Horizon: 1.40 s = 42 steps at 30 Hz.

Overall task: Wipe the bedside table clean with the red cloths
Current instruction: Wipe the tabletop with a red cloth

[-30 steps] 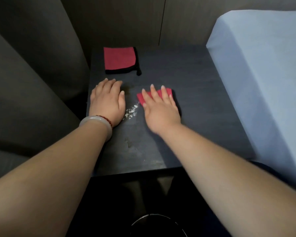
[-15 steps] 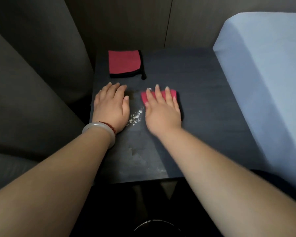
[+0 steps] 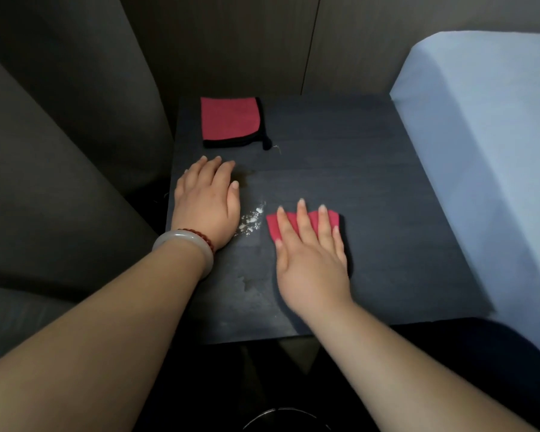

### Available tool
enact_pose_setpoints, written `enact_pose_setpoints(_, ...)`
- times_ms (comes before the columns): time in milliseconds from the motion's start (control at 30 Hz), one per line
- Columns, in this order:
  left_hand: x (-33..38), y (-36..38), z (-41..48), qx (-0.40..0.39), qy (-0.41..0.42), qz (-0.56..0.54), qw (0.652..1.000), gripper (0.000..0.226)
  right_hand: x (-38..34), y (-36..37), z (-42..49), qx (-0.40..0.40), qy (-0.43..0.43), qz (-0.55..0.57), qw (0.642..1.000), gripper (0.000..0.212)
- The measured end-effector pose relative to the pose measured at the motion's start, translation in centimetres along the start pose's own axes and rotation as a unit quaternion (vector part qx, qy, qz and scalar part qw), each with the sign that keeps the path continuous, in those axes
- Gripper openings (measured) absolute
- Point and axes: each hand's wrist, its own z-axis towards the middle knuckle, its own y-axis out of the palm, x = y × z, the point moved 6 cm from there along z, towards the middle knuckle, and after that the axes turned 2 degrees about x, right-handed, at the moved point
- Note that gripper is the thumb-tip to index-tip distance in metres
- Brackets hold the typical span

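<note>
The right hand (image 3: 312, 260) lies flat, palm down, with its fingers straight and slightly spread, and it presses on a folded red cloth (image 3: 272, 227). Only the cloth's far edge and its left corner show, between and beyond the fingers; the rest is hidden under the palm. The cloth lies on the dark surface (image 3: 371, 182).

Just to the left of this hand is a small scatter of white powder (image 3: 251, 218), close to the cloth's left corner but apart from it. A pale smudge (image 3: 247, 282) marks the surface on the near side of the powder, beside the right wrist.

On the other side of the powder, the left hand (image 3: 206, 204) rests palm down on the bare surface, close to its left edge. Its fingers are straight and close together, and it holds nothing. Its wrist wears a pale bangle (image 3: 184, 244) and a string of red beads (image 3: 205, 238).

Beyond the left hand's fingertips, toward the far left corner, a second red cloth (image 3: 229, 121) with a black border lies flat and untouched, a black loop at its corner.

To the right of the right hand, a bed (image 3: 480, 151) covered in light blue stands against the surface's right edge.
</note>
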Motion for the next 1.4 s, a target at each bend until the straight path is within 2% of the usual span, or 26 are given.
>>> enact_pose_setpoints(100, 0.0, -0.1, -0.1, 0.005, -0.007, 0.0, 1.0, 0.053, 0.8, -0.4, 7.8, 0.013, 0.038, -0.007, 0.999, 0.053)
enact_pose_setpoints(200, 0.0, 0.0, 0.0, 0.008, -0.003, 0.003, 1.0, 0.053, 1.0, -0.5, 15.8, -0.014, 0.079, 0.001, 0.997, 0.053)
enact_pose_setpoints(300, -0.1, 0.2, 0.1, -0.006, -0.003, 0.012, 1.0, 0.053, -0.6, -0.1, 19.0, -0.039, 0.065, 0.002, 0.997, 0.053)
enact_pose_setpoints(400, -0.1, 0.2, 0.2, -0.007, 0.003, 0.011, 1.0, 0.054, -1.4, 0.0, 16.6, -0.026, 0.029, 0.002, 0.999, 0.053)
enact_pose_setpoints(533, 0.0, 0.2, 0.1, -0.007, 0.002, 0.004, 1.0, 0.055, -1.0, -0.2, 6.8, 0.013, -0.006, 0.018, 1.0, 0.055)
enact_pose_setpoints(667, 0.0, 0.1, 0.0, 0.001, 0.0, -0.002, 1.0, 0.053, -0.9, -0.1, 0.7, -0.011, -0.013, -0.002, 1.0, 0.056)
enact_pose_setpoints(800, -0.1, 0.1, 0.0, 0.006, 0.002, 0.002, 1.0, 0.053, -0.9, 0.0, 6.6, 0.005, -0.008, -0.005, 1.0, 0.054)
enact_pose_setpoints(967, -0.1, 0.1, 0.2, 0.012, 0.005, 0.005, 1.0, 0.053, -1.3, -0.1, 15.8, -0.03, 0.037, -0.012, 0.999, 0.054)
enact_pose_setpoints(1233, -0.3, 0.5, 0.4, -0.021, 0.013, -0.009, 1.0, 0.057, -2.0, 0.1, 7.0, 0.026, -0.016, 0.016, 0.999, 0.055)
enact_pose_setpoints(1333, 0.2, 0.0, 0.6, -0.014, 0.038, -0.045, 0.998, 0.06, -1.1, -0.2, 11.1, 0.023, -0.025, 0.01, 0.999, 0.054)
enact_pose_setpoints(1400, 0.8, -0.4, 1.7, -0.007, 0.05, -0.053, 0.997, 0.058, -0.5, -0.6, 15.9, -0.007, -0.012, 0.007, 1.0, 0.053)
